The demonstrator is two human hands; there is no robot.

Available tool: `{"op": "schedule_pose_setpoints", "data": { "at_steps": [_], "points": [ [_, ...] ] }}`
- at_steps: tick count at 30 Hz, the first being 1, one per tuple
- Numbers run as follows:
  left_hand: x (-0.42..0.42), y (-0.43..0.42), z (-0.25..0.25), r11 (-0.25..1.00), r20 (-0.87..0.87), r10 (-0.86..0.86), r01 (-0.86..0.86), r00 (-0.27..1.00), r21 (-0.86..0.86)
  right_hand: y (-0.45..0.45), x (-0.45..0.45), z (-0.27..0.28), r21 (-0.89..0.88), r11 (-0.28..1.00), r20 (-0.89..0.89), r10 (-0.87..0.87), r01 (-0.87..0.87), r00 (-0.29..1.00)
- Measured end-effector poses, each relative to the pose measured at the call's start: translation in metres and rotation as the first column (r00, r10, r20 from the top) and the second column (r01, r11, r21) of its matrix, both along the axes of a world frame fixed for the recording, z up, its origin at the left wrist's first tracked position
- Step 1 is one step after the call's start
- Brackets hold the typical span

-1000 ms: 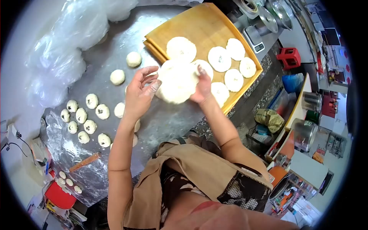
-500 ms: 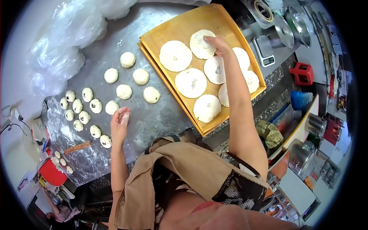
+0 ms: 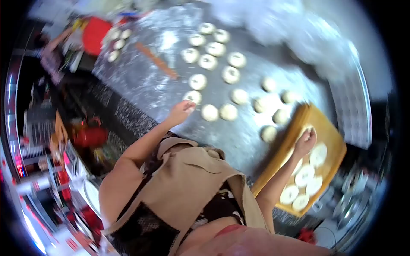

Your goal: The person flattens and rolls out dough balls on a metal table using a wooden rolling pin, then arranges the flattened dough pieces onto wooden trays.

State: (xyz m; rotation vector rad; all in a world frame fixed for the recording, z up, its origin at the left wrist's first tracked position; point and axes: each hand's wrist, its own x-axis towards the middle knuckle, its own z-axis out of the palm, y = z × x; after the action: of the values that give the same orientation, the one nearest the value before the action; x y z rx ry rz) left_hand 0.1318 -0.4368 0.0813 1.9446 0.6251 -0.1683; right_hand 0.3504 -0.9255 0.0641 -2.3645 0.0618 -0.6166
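My left hand [image 3: 181,112] is at the near edge of a round dough ball [image 3: 192,97] with a dark spot on top. Blur hides whether its fingers touch or grip the dough. Over the far end of a wooden tray [image 3: 264,181], my right hand [image 3: 306,141] has its fingers curled in. Part of a pale dough round shows at its fingertips; whether they hold it is unclear. Several flat dough rounds lie in the tray, among them one [image 3: 317,155] just right of that hand. More dough balls [image 3: 228,112] sit on the metal table [image 3: 232,136].
A wooden rolling pin [image 3: 156,60] lies on the floury table. Clear plastic sheeting [image 3: 273,21] is heaped at the back. Small dough pieces [image 3: 119,44] are beside a red stool [image 3: 95,36] at far left, where another person [image 3: 53,53] is. Metal bowls [image 3: 348,205] stand beyond the tray.
The view has swung left, so table and tray appear turned. My right hand has shifted from one dough round to another part of the tray. My left hand is now at a spotted dough ball.
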Motion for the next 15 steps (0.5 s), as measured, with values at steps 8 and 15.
{"op": "schedule_pose_setpoints", "data": {
  "at_steps": [8, 15],
  "points": [
    [-0.063, 0.219, -0.054, 0.912, 0.007, 0.016, -0.017, 1.0, 0.41, 0.509, -0.089, -0.003, 0.187, 0.584, -0.17, 0.811, -0.79, 0.56],
    [-0.002, 0.374, -0.084, 0.645, -0.067, -0.338, 0.283, 0.939, 0.71, 0.687, -0.109, -0.041, 0.025, 0.744, -0.643, 0.524, -0.668, 0.559]
  ]
}}
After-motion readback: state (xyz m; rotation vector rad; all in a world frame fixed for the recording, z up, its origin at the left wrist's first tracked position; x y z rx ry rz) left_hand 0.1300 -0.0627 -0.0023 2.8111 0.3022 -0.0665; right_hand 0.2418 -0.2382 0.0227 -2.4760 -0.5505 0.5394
